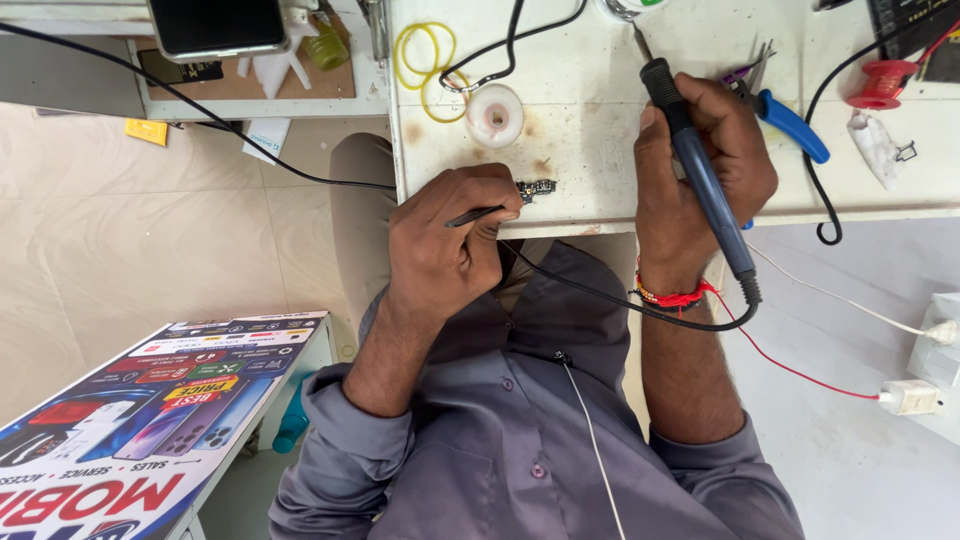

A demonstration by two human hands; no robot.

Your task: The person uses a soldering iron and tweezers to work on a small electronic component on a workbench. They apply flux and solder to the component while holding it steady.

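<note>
My left hand (pixel 445 240) grips thin black tweezers (pixel 478 214) whose tips reach a small dark circuit part (pixel 537 188) lying at the near edge of the white workbench (pixel 590 120). My right hand (pixel 705 165) is closed around a blue and black soldering iron (pixel 695 160), its metal tip pointing away toward the back of the bench. The iron's black cord (pixel 620 297) loops across my grey shirt under both wrists. A red thread band circles my right wrist.
On the bench lie a white solder wire reel (pixel 494 114), yellow rubber bands (pixel 425 60), blue-handled cutters (pixel 790 122), a red spool (pixel 883 82) and black cables. A phone (pixel 218 25) sits on a shelf at upper left. A printed poster board (pixel 130 420) stands lower left; wall plugs (pixel 915 395) at right.
</note>
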